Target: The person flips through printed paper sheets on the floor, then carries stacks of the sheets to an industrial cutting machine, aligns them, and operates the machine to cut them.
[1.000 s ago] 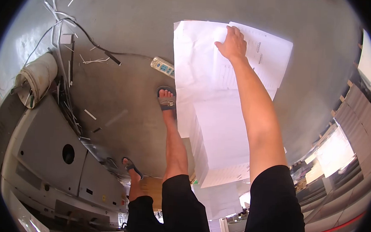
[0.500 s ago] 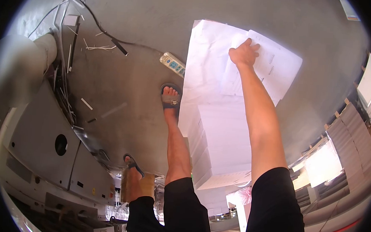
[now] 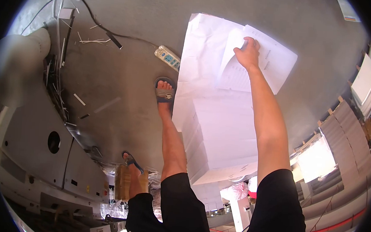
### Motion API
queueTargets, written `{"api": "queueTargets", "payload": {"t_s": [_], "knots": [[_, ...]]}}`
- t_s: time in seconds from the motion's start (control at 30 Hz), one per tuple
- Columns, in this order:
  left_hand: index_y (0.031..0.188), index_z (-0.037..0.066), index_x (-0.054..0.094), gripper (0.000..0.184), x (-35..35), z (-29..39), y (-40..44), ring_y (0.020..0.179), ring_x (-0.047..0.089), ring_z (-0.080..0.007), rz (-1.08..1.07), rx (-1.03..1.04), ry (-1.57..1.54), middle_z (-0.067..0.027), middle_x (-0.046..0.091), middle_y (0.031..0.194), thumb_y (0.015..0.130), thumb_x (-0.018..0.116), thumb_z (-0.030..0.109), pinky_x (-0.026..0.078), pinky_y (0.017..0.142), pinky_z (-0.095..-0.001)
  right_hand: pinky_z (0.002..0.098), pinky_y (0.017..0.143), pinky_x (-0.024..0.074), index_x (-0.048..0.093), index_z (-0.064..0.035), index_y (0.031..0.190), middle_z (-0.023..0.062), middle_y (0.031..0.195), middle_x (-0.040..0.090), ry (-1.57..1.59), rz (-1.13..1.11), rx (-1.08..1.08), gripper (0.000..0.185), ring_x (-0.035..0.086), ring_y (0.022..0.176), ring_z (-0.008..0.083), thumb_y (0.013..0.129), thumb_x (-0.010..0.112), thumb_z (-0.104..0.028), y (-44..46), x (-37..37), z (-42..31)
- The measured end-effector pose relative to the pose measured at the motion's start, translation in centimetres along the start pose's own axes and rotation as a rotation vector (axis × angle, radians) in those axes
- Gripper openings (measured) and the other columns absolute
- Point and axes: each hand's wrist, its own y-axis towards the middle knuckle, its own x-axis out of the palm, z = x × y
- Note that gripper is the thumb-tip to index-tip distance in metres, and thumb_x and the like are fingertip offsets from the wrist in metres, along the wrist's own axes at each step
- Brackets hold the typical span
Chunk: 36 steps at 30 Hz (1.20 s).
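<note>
My right hand (image 3: 248,54) reaches out over white printed sheets of paper (image 3: 278,60), thumb and fingers closed on their edge near the top. The left side of the sheets is lifted and curls under my thumb. Below them lies a larger, creased white sheet (image 3: 200,49). Closer to me is a tall white stack of paper (image 3: 229,131) with its layered side showing. My left hand is out of view.
A power strip (image 3: 168,57) with a dark cable (image 3: 102,26) lies on the floor left of the paper, near my sandalled foot (image 3: 165,89). Scraps and loose cables lie farther left. A grey machine cabinet (image 3: 31,136) stands at the left, and stacked boards (image 3: 348,134) are at the right.
My right hand has shifted slightly right across the printed sheets, and their left edge now curls up. The whole view has moved a little, with the floor objects sliding left and up.
</note>
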Motion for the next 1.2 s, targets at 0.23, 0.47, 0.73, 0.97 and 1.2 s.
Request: {"api": "queueTargets", "payload": {"t_s": [0.23,0.47,0.73,0.97,1.2], "knots": [[0.16,0.011,0.031,0.047,0.7,0.7,-0.4,0.145,0.042,-0.0207,-0.023,-0.007,-0.024,-0.008,0.038,0.158,0.114,0.032,0.018,0.03,0.126,-0.0395,0.0492,0.115,0.0438,0.05,-0.0064,0.13,0.022,0.157,0.032,0.05,0.065,-0.014,0.058,0.045,0.139,0.0468,0.083,0.08,-0.025,-0.1,0.4,0.1],[0.165,0.012,0.026,0.051,-1.9,-0.9,0.1,0.149,0.039,-0.0254,-0.102,0.021,-0.137,-0.0123,0.037,0.163,0.115,0.029,0.022,0.032,0.125,-0.0421,0.0462,0.113,0.0447,0.047,-0.0008,0.136,0.0257,0.154,0.035,0.167,0.309,0.069,0.062,0.047,0.14,0.0426,0.085,0.077,-0.02,-0.5,3.1,0.5],[0.15,0.0,0.039,0.048,22.5,46.5,-26.0,0.134,0.049,-0.0365,0.539,0.606,1.601,-0.0225,0.048,0.146,0.113,0.041,0.03,0.039,0.116,-0.0498,0.0395,0.067,0.0655,0.062,0.0141,0.122,0.0288,0.116,0.069,0.776,0.228,0.439,0.042,0.075,0.09,0.0375,0.096,0.052,-0.018,-9.2,-1.5,4.1],[0.138,-0.011,0.051,0.055,35.9,70.9,-42.9,0.12,0.057,-0.0462,0.791,1.193,2.186,-0.0314,0.058,0.131,0.11,0.052,0.037,0.046,0.107,-0.0565,0.0397,0.068,0.0671,0.048,0.0147,0.132,0.0254,0.128,0.061,0.916,0.324,0.583,0.045,0.072,0.093,0.0332,0.1,0.051,-0.016,-24.6,-11.8,12.4],[0.146,-0.006,0.046,0.049,34.9,73.5,-48.8,0.14,0.051,-0.0368,0.587,1.192,1.97,-0.0221,0.053,0.149,0.104,0.064,0.012,0.037,0.119,-0.0477,0.0372,0.064,0.0664,0.048,0.0128,0.133,0.0219,0.12,0.064,1.183,0.316,0.403,0.04,0.071,0.093,0.0288,0.105,0.049,-0.015,-47.3,-22.1,4.4]]}}
